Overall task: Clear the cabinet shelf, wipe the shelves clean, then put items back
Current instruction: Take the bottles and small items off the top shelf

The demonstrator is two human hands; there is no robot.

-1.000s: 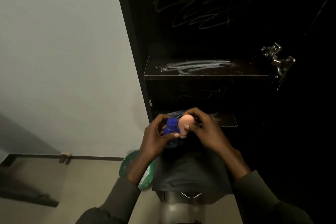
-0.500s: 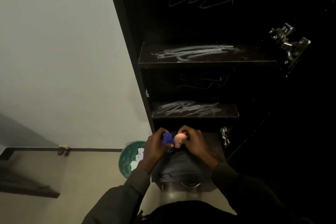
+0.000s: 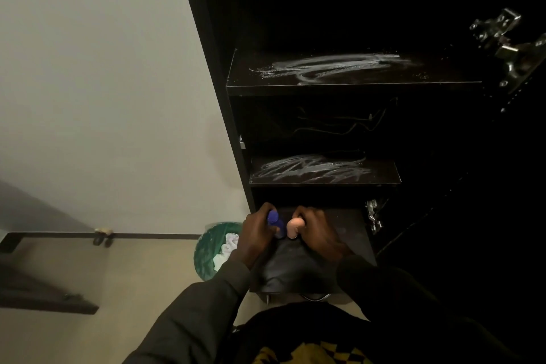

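My left hand (image 3: 256,233) grips a small blue bottle (image 3: 274,221) and my right hand (image 3: 317,230) holds a pink egg-shaped sponge (image 3: 293,227). Both are low, at the bottom shelf (image 3: 351,230) of the dark cabinet, just above a black cloth or bag (image 3: 291,267) lying there. The upper shelf (image 3: 348,68) and the middle shelf (image 3: 322,170) are bare and carry white powdery smears.
A green bin (image 3: 211,248) with white paper in it stands on the floor left of the cabinet, against the white wall. Metal hinges (image 3: 508,44) stick out on the cabinet's right side, and a smaller hinge (image 3: 373,216) sits beside the bottom shelf.
Both hands have gone down with the bottle and the sponge, from the middle shelf's level to the bottom shelf. My view has tilted, showing more of the shelves.
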